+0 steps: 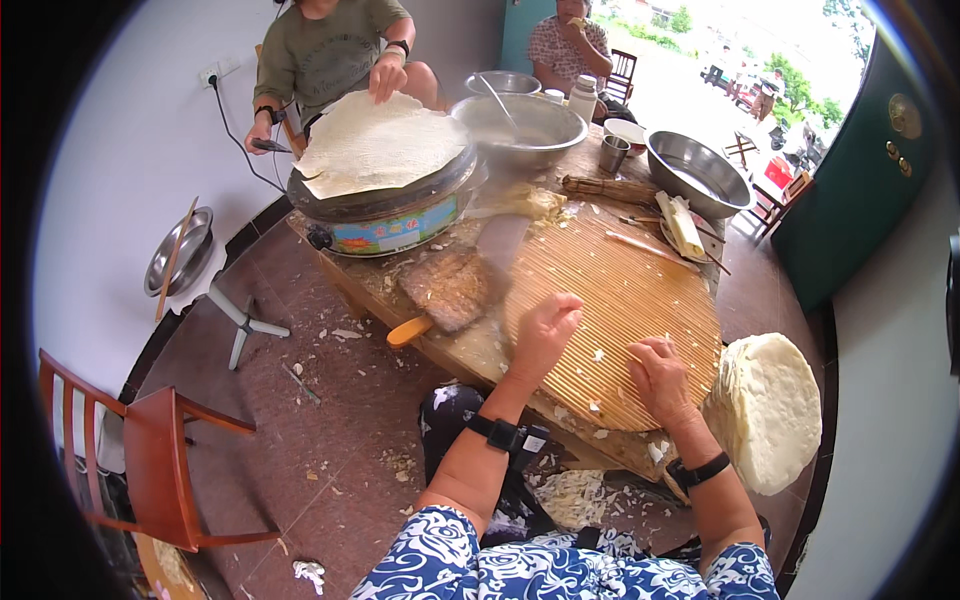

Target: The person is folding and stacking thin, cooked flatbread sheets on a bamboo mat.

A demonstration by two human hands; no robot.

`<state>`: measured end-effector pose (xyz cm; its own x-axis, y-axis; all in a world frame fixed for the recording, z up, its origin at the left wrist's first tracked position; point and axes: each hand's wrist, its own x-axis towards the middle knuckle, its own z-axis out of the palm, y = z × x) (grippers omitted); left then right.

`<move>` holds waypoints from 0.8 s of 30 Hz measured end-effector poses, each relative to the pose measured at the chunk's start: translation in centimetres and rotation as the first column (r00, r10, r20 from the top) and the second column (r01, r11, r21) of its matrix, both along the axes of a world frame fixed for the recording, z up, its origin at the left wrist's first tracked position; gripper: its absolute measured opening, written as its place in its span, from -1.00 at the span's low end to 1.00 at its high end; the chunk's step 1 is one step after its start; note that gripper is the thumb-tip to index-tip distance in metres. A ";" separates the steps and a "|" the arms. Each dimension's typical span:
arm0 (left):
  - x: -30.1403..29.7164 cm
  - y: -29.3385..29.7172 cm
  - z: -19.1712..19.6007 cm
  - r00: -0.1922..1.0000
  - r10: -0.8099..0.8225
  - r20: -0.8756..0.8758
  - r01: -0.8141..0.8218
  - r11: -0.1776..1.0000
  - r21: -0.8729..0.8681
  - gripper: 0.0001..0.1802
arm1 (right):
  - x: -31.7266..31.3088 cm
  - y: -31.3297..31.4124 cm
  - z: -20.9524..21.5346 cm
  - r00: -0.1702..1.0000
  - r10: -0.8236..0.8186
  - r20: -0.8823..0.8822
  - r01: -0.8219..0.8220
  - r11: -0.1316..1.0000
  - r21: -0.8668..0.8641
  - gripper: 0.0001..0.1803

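Observation:
A round ridged board [615,310], tan and strewn with white crumbs, lies on the table in front of me. Over its left part is my left hand [548,330], its fingers curled inward. My right hand [662,380] is above the board's lower right part, with bent fingers drawn together. Whatever either hand may hold is hidden or too small to make out. Just right of my right hand, a thick stack of round pale flatbreads [768,412] stands beside the board. A flat brown paddle [448,288] with an orange handle lies left of the board.
Across the table, a person [330,60] lifts a large thin flatbread [380,145] on a round griddle [400,225]. Steel bowls [530,148] [700,172] stand at the back. Another person [572,50] sits farther off. A wooden chair [165,455] is at left.

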<state>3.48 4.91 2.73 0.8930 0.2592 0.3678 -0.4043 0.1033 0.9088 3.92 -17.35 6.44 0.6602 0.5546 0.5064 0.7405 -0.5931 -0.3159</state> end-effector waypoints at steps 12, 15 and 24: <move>-1.7 1.7 0.0 0.996 0.088 -0.014 -0.087 0.922 -0.377 -0.84 | 6.2 11.9 15.3 0.962 0.269 -0.050 -0.243 0.924 0.294 -0.77; -2.6 2.2 -0.3 0.998 0.069 0.000 -0.064 0.918 -0.391 -0.82 | 6.6 16.5 17.3 0.969 0.247 -0.019 -0.242 0.959 0.145 -0.75; -3.0 3.5 -0.3 1.000 0.011 0.007 -0.006 0.845 -0.534 -0.82 | 10.5 22.5 12.6 0.984 0.131 -0.124 -0.109 0.978 0.175 -0.52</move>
